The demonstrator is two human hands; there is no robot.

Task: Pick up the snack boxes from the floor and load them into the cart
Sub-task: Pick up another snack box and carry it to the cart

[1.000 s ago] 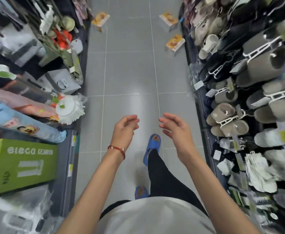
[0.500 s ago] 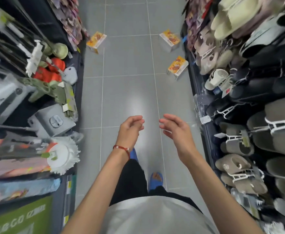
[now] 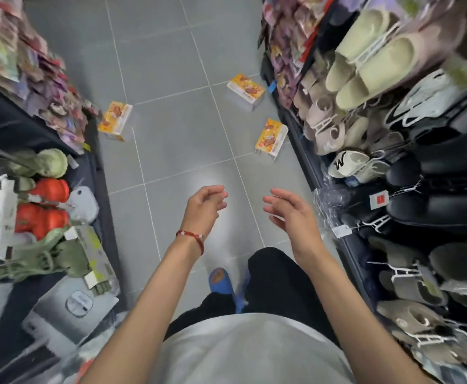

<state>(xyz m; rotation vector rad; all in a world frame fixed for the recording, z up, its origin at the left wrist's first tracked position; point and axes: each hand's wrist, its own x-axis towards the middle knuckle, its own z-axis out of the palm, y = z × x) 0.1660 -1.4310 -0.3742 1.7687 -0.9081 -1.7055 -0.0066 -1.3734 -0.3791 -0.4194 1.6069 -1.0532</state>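
Ahead of my blue sandal (image 3: pixel 220 279), over the grey tiled floor (image 3: pixel 177 151), both my hands hang in the air and hold nothing. My left hand (image 3: pixel 203 209), with a red string bracelet (image 3: pixel 190 236) on its wrist, has its fingers loosely curled. My right hand (image 3: pixel 290 214) has its fingers relaxed and nearly straight, palm turned toward the left one. The two are near each other but apart. All the snack boxes lie on the floor well beyond the sandal, and neither hand touches them. The nearest snack box (image 3: pixel 271 139), yellow and orange, sits ahead and to the right of the sandal, tilted, just beside the foot of the slipper rack (image 3: pixel 392 162). A second snack box (image 3: pixel 115 120) lies ahead and to the left of the sandal, close against the base of the toy shelf (image 3: pixel 46 189). The third snack box (image 3: pixel 245 91) is farthest ahead of the sandal, also on the right, near the rack's foot.
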